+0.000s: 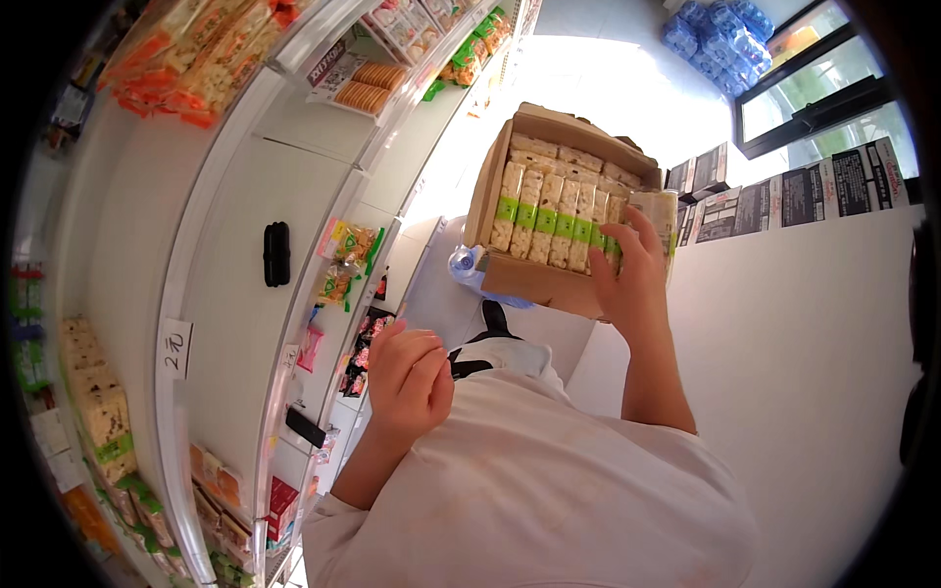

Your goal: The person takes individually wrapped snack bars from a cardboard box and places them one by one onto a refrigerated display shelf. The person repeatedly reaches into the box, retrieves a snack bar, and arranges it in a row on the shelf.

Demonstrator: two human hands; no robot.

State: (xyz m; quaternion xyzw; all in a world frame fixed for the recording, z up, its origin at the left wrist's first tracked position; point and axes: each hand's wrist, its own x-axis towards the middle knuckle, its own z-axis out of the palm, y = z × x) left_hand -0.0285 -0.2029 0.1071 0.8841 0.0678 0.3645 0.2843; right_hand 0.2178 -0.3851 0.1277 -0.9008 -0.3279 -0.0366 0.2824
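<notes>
An open cardboard box lies before me, packed with clear-wrapped puffed-grain bars that carry green bands. My right hand reaches over the box's near right corner, its fingers spread against the bars at that end. A clear-wrapped pack shows just behind those fingertips; whether they grip it is hidden. My left hand hovers in front of my torso, fingers curled together, with nothing visible in it. It is nearest to the shelf edge on the left.
White shelving runs along the left, with a black case, a black phone-like object, biscuits and bagged snacks. A white surface fills the right, bordered by dark cartons. Blue-wrapped bottles stand beyond.
</notes>
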